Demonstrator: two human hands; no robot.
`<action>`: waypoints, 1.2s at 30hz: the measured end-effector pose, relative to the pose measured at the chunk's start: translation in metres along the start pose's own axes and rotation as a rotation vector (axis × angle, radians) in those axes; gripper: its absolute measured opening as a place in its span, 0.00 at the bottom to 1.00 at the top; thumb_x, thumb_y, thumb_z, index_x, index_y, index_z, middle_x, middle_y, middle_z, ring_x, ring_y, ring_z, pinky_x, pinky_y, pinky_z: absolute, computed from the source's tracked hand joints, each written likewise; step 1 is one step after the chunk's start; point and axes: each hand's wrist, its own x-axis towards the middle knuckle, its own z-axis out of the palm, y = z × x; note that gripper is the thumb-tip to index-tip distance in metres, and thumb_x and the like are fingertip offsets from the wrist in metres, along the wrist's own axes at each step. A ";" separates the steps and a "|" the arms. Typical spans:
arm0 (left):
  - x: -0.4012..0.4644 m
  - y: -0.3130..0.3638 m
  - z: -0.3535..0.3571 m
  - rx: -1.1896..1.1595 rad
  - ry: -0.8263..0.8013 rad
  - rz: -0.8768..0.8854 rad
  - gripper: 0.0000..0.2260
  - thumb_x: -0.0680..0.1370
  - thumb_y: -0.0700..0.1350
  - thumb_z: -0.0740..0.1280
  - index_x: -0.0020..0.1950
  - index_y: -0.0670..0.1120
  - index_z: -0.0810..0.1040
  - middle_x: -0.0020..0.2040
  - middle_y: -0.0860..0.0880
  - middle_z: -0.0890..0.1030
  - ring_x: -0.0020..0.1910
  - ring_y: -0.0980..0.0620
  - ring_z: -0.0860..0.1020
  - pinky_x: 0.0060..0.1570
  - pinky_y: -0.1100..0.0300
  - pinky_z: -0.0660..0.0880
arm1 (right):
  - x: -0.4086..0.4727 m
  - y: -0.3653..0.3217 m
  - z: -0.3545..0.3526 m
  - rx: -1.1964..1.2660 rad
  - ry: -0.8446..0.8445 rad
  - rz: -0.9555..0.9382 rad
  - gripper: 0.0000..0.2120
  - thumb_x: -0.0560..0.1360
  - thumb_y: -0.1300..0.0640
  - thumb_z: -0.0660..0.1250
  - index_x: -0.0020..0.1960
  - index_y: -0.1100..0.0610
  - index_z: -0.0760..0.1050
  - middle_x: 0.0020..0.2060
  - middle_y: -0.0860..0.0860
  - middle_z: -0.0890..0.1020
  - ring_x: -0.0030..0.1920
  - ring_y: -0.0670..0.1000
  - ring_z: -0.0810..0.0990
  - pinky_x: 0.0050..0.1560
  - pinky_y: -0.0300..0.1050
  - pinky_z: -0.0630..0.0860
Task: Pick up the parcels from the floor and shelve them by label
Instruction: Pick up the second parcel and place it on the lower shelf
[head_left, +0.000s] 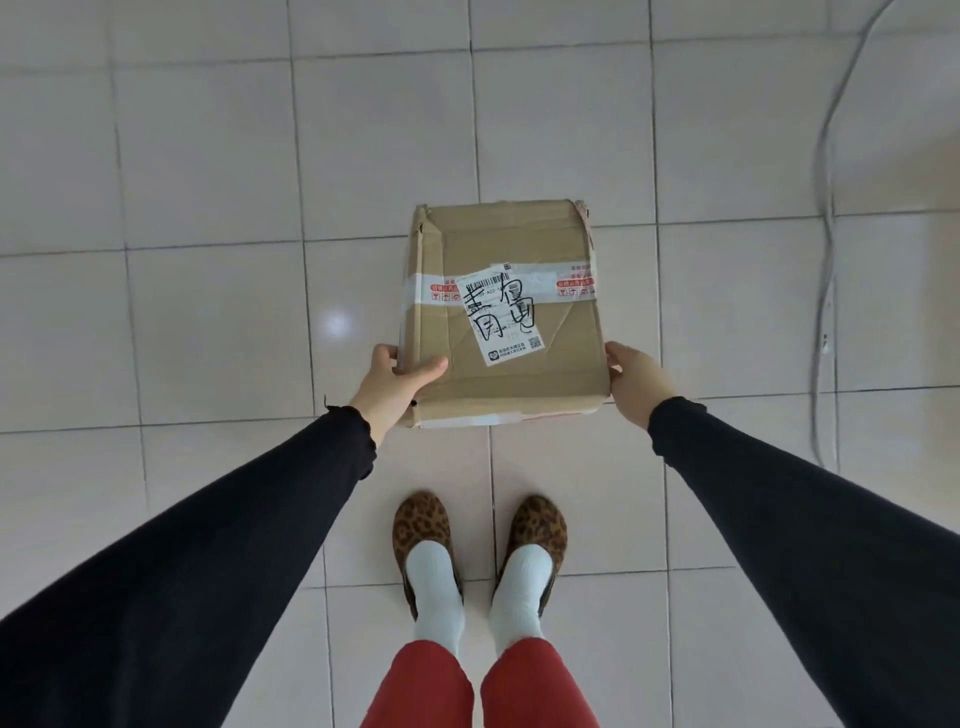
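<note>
Parcel (504, 312) clasped at its near corners by left hand (397, 387) and right hand (636, 387); label (501, 312) read next, shelf judged accordingly.

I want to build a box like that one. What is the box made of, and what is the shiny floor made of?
The box looks like brown cardboard, matte, with creases, dented corners and tape across the top under a white paper label. Both hands, left and right, grip its near corners. The floor seems to be glazed ceramic tile: pale squares with dark grout lines and a bright glare spot.
</note>
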 end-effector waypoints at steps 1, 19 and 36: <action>-0.023 0.013 -0.010 -0.015 -0.010 0.005 0.29 0.74 0.59 0.75 0.67 0.48 0.67 0.57 0.48 0.79 0.52 0.51 0.80 0.42 0.57 0.75 | -0.018 -0.013 -0.014 -0.010 0.000 -0.007 0.19 0.74 0.69 0.53 0.55 0.55 0.77 0.49 0.54 0.82 0.42 0.58 0.78 0.38 0.46 0.73; -0.485 0.437 -0.251 -0.240 0.089 0.613 0.28 0.74 0.56 0.75 0.71 0.54 0.69 0.61 0.50 0.82 0.54 0.50 0.83 0.43 0.55 0.77 | -0.355 -0.470 -0.425 -0.272 0.441 -0.509 0.15 0.78 0.63 0.55 0.62 0.55 0.72 0.50 0.56 0.83 0.50 0.61 0.81 0.50 0.53 0.78; -0.542 0.726 -0.315 -0.309 0.002 0.846 0.35 0.69 0.56 0.80 0.73 0.52 0.71 0.62 0.47 0.85 0.61 0.46 0.83 0.59 0.45 0.80 | -0.352 -0.639 -0.670 -0.297 0.769 -0.653 0.17 0.80 0.56 0.54 0.67 0.50 0.71 0.55 0.53 0.83 0.49 0.57 0.82 0.48 0.51 0.79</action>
